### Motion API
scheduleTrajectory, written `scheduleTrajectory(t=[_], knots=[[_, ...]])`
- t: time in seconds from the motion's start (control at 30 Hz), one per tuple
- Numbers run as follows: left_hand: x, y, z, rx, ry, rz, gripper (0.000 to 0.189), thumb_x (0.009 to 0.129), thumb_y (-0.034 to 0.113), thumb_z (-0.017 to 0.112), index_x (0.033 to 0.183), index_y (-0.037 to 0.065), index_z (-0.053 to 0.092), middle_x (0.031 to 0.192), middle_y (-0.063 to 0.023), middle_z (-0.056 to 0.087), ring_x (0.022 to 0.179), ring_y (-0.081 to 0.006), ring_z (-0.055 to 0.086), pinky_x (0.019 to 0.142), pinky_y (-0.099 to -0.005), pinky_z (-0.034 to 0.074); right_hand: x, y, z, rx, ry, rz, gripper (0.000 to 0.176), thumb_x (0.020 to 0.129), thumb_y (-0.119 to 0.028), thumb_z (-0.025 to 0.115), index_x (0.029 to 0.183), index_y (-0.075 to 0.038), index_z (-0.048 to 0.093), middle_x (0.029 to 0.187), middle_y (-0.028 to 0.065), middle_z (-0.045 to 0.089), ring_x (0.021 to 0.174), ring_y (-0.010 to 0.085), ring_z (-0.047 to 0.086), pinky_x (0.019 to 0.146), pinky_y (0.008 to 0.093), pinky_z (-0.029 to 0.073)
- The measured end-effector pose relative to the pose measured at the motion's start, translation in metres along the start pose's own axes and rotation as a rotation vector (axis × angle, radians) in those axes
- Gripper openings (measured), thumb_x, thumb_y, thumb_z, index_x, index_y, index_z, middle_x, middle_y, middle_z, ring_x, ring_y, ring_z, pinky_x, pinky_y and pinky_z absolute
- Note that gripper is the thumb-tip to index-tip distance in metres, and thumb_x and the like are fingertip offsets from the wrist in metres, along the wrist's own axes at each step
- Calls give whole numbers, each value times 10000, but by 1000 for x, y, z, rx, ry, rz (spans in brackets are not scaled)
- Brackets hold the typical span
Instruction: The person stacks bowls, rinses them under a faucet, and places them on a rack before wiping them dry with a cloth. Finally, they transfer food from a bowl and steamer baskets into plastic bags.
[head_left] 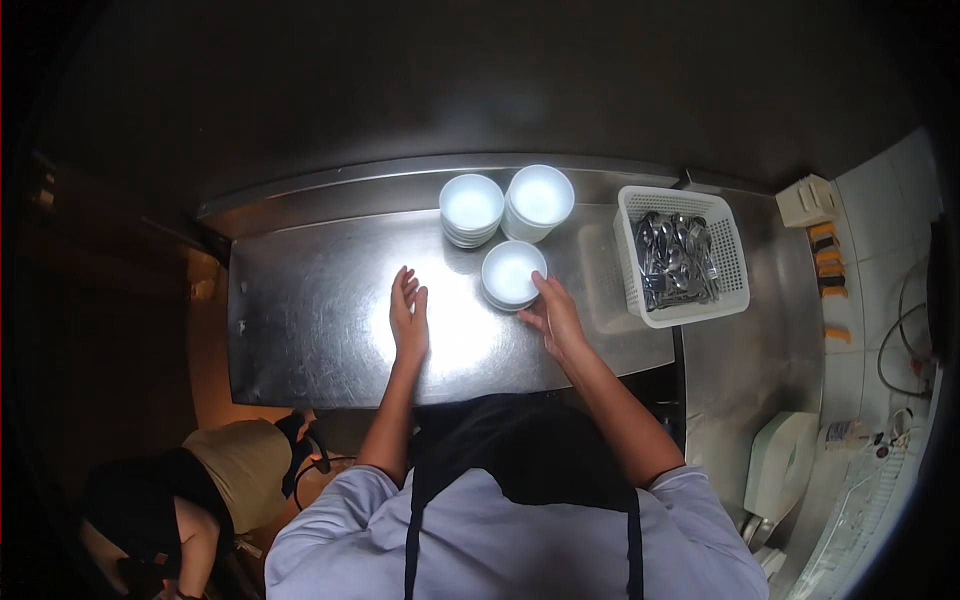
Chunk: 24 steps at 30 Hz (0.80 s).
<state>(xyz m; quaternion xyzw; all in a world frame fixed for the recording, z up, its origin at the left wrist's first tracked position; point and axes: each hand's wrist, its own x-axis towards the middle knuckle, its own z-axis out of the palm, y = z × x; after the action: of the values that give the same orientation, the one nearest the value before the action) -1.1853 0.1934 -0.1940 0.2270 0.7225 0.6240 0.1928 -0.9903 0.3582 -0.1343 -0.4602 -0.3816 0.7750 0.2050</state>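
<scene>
Three stacks of white bowls are on the steel counter. My right hand (pixel 556 316) is at the right side of the front, shorter bowl stack (pixel 513 272), with fingers at the rim and lower down its side. My left hand (pixel 407 312) hovers left of that stack, empty, with its fingers loosely bent and a gap between hand and bowls. Behind, a taller bowl stack (pixel 541 196) stands at the right and another bowl stack (pixel 471 205) at the left, both upright.
A white perforated basket (pixel 632 290) full of metal cutlery (pixel 678 258) stands to the right on the steel counter (pixel 310 310). A raised ledge runs along the back. Another person (pixel 235 470) bends down at the lower left. A pale green device (pixel 782 462) is at the lower right.
</scene>
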Motion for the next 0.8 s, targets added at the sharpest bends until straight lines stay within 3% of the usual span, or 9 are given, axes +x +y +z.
scheduleTrajectory(t=[0.03,0.13,0.17,0.3,0.4,0.47,0.53,0.8], knots=[[-10,-3,-3,2,44,21,431,1010,109,548,1413,-18,462,1360,-196,569,1245,-263,574,1072,-365,438,-1,3,0,-34,31,-34,662,963,-384,651,1438,15,417,1402,166,485,1313,286,473,964,439,521],[-30,-10,-18,2,-42,-24,342,987,124,603,1309,8,586,1244,-141,653,1102,-216,649,968,-324,511,-9,11,-5,-150,73,-126,548,990,-420,605,1354,-22,508,1345,139,533,1227,241,536,942,405,523],[-36,-11,-19,10,-22,-19,250,972,106,621,1197,5,659,1146,-122,696,998,-195,683,896,-304,538,-13,12,-9,-196,58,-143,543,996,-422,596,1351,-20,511,1347,143,537,1217,241,546,931,397,530],[-51,7,-22,106,-110,1,239,965,74,618,1186,-5,659,1086,-118,713,965,-190,703,859,-309,550,-26,24,-27,-264,-3,-97,468,1018,-383,569,1295,-5,556,1247,144,615,1102,219,625,838,352,569],[-61,20,-17,156,-146,6,235,962,75,620,1180,-3,661,1082,-117,717,956,-186,704,859,-308,551,-37,40,-44,-328,-114,-15,355,1020,-303,578,1191,6,619,1087,110,686,953,171,677,753,303,570],[-68,14,-10,187,-142,28,214,966,116,633,1158,39,686,1074,-111,717,869,-192,702,778,-298,562,-41,55,-58,-409,-224,-11,308,1025,-267,570,1138,10,645,1001,103,702,886,176,689,738,296,572],[-78,22,-3,235,-133,95,214,966,117,632,1160,45,689,1059,-112,716,855,-196,703,772,-304,564,-49,60,-67,-439,-313,13,264,1016,-222,587,1116,13,656,995,105,707,868,172,693,726,286,570],[-132,54,20,373,-143,33,285,988,253,593,1195,77,680,1186,-130,687,1031,-272,679,901,-378,529,-38,55,-84,-654,-579,-36,178,958,-137,663,1048,17,673,883,93,711,759,154,685,650,268,543]])
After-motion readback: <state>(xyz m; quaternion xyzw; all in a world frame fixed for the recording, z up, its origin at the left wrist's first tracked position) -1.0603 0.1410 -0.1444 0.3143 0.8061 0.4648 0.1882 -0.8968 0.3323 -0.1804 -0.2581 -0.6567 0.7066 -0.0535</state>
